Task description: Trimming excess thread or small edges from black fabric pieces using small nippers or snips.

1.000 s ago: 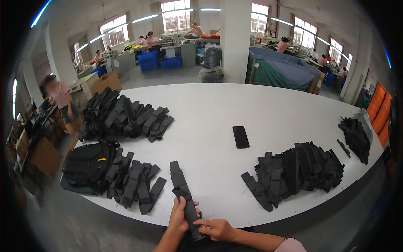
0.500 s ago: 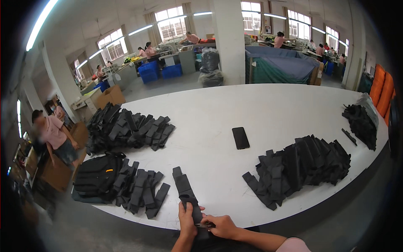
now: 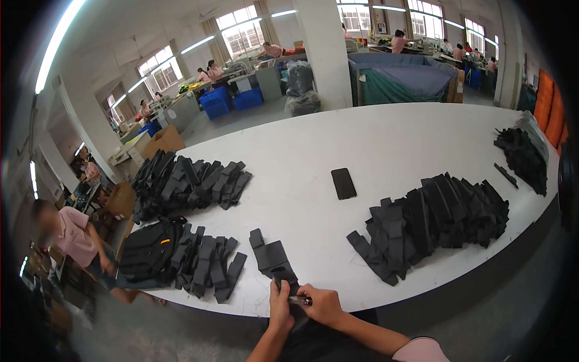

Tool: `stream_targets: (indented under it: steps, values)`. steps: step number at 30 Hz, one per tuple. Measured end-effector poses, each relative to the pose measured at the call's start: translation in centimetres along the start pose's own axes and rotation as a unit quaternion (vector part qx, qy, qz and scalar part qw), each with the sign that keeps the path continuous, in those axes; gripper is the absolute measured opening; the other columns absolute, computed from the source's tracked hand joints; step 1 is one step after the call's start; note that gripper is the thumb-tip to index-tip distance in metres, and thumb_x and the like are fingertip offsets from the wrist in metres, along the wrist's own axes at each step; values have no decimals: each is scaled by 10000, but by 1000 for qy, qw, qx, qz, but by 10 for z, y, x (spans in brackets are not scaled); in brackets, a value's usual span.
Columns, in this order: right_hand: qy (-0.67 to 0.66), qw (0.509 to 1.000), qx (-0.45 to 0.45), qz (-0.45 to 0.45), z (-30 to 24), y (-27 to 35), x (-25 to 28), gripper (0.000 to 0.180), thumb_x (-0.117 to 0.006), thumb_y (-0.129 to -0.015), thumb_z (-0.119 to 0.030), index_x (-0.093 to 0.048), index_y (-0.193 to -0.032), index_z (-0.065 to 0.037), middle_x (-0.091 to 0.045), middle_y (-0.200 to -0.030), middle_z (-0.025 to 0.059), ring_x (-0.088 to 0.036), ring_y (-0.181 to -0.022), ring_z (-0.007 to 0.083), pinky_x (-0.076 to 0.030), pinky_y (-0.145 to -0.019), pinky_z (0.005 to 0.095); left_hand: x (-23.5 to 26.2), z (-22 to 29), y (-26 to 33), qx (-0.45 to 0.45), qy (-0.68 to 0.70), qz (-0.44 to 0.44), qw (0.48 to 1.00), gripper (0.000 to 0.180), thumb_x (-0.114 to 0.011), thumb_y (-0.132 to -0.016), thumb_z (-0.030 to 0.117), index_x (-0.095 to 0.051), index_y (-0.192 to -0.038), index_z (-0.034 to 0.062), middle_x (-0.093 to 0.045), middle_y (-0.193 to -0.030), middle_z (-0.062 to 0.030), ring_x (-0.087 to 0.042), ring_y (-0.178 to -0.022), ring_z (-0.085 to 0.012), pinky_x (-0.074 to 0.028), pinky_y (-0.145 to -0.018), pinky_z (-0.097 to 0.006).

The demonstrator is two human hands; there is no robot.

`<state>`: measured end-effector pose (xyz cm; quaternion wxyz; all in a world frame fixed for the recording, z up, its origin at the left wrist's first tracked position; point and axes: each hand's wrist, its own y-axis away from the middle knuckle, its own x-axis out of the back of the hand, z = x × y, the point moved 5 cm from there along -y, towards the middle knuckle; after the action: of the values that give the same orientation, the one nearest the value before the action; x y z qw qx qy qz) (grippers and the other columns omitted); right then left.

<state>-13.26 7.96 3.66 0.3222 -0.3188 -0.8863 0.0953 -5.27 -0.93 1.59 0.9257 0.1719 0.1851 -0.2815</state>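
At the table's near edge my left hand (image 3: 279,308) is closed on a black fabric strap piece (image 3: 274,258), whose far end lies on the white tabletop. My right hand (image 3: 324,306) touches the same piece from the right. It is closed around a small metal tool that looks like thread snips (image 3: 295,299), mostly hidden by the fingers. Left of my hands lies a small pile of similar black strap pieces (image 3: 208,262), beside a black backpack (image 3: 148,252). A larger pile of them (image 3: 431,226) spreads to the right.
The white table (image 3: 301,157) also bears a dark phone (image 3: 344,183), another strap pile (image 3: 187,184) at far left and a black heap (image 3: 523,160) at far right. A person (image 3: 78,238) in pink stands beyond the left edge. Cardboard boxes (image 3: 164,142) are behind.
The strap piece has shifted and shows a wider flap. Both hands have moved slightly up and to the right. The person at left is nearer the table, and the whole view has tilted a little.
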Motion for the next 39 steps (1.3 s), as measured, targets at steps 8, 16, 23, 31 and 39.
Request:
stream_targets:
  steps: [8,16,23,31,39]
  values:
    - [-21,998,51,0,-19,14,9,211,-678,-728,-134,-599,-923,-123,-654,-734,68,-646,-642,249,-491,-560,350,-12,12,14,30,-12,-22,999,208,-498,-958,265,-462,-1067,92,-551,-946,-7,-542,-830,-111,-463,-722,-262]
    - [-52,997,41,-27,-12,13,1,274,-688,-710,-116,-605,-972,-124,-667,-801,73,-656,-697,246,-501,-602,344,6,7,7,-17,0,18,1000,256,-465,-966,293,-403,-1110,90,-607,-872,-123,-623,-787,-190,-525,-682,-326]
    - [-27,999,32,0,-19,-5,6,434,-747,-717,-215,-546,-1086,-107,-645,-912,85,-646,-719,254,-507,-636,312,12,18,-6,-3,12,30,999,271,-445,-971,315,-394,-1105,85,-616,-859,-137,-620,-692,-193,-534,-613,-317]
    - [140,985,86,-59,-26,-14,7,337,-690,-752,-205,-567,-1059,-138,-555,-861,45,-573,-646,241,-451,-600,360,16,34,-28,-6,-2,26,1000,260,-430,-976,309,-389,-1102,85,-607,-826,-125,-606,-623,-171,-525,-548,-290]
    - [125,985,89,-78,-34,-22,-3,285,-684,-746,-134,-599,-1018,-120,-553,-868,61,-569,-670,245,-444,-622,315,20,30,-31,-5,11,12,1000,262,-435,-975,310,-399,-1097,82,-607,-819,-126,-606,-623,-162,-518,-544,-280]
